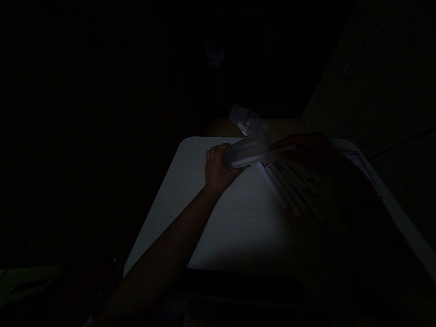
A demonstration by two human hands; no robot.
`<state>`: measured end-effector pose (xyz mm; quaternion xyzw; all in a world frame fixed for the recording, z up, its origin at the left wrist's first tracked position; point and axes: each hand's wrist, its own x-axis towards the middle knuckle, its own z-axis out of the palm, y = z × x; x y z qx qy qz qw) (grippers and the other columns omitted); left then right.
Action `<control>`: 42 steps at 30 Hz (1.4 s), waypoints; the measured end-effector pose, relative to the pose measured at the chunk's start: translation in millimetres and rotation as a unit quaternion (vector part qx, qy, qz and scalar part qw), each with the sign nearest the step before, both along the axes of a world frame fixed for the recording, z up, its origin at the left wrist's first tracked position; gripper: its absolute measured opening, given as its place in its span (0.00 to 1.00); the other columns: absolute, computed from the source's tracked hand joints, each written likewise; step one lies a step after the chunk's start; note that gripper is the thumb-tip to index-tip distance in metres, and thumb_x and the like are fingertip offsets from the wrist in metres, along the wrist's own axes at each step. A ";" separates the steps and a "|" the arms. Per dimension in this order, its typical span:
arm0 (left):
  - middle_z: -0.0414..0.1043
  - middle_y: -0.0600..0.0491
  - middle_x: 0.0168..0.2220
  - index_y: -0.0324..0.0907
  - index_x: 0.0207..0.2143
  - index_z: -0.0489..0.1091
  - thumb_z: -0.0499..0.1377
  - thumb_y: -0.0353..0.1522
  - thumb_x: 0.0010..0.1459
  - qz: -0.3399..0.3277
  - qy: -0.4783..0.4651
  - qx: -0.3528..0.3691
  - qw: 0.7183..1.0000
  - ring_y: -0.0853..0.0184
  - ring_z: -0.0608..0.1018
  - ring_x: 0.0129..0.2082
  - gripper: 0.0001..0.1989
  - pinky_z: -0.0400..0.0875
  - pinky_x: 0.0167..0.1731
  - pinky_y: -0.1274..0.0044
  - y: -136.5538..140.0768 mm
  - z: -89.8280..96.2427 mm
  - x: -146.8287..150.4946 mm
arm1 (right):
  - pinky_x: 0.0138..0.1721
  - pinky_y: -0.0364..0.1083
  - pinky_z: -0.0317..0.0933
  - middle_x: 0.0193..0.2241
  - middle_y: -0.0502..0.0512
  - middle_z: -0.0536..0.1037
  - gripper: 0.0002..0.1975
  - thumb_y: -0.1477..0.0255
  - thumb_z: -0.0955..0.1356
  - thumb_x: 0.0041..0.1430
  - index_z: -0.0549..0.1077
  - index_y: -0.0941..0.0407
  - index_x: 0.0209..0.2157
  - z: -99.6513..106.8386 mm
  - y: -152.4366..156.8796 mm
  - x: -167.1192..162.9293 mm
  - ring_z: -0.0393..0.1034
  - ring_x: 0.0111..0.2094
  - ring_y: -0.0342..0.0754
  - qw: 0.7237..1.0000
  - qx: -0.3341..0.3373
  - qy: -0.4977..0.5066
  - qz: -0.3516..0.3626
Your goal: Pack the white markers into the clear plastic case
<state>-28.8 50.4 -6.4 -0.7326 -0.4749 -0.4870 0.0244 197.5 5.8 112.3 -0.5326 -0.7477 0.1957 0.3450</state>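
My left hand (216, 165) is wrapped around a translucent plastic container (243, 152), which lies tilted on its side above the table. A long pale stick shape shows through its wall. At the container's right end is my right hand (304, 144), dark and in shadow, its fingers closed on what looks like a white marker pen (289, 148). Below it, several white marker pens (282, 186) lie side by side on the table, some with coloured ends. Behind the container rises a clear plastic piece (247, 120), perhaps a lid or wrapper.
The white table (235, 227) has rounded corners and a wood-grain top. A flat sheet or booklet (359, 165) lies near its right edge. Something green (27, 281) shows at lower left. Most of the surroundings are too dark to make out.
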 end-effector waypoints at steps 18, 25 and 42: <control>0.69 0.49 0.42 0.44 0.46 0.63 0.65 0.54 0.37 0.002 0.003 0.016 1.000 0.58 0.70 0.43 0.37 0.65 0.43 0.67 0.7 -0.5 0.2 | 0.42 0.40 0.65 0.37 0.49 0.78 0.11 0.72 0.65 0.54 0.77 0.58 0.37 15.0 -8.6 -10.2 0.73 0.39 0.42 0.993 -0.049 -0.108 0.019; 0.69 0.48 0.42 0.44 0.47 0.62 0.65 0.53 0.37 -0.003 0.018 0.023 1.000 0.58 0.70 0.44 0.37 0.65 0.43 0.67 1.3 -0.6 -1.2 | 0.43 0.42 0.66 0.39 0.51 0.77 0.14 0.68 0.63 0.56 0.76 0.56 0.41 -9.1 5.2 0.2 0.72 0.40 0.44 0.995 -0.045 -0.050 0.075; 0.68 0.48 0.42 0.44 0.47 0.62 0.65 0.52 0.38 -0.003 0.026 0.035 0.999 0.58 0.69 0.43 0.37 0.64 0.43 0.67 1.4 -0.6 -1.2 | 0.52 0.43 0.61 0.46 0.55 0.74 0.20 0.70 0.57 0.59 0.73 0.58 0.46 -21.7 6.4 -1.3 0.68 0.48 0.44 0.987 0.025 -0.118 0.109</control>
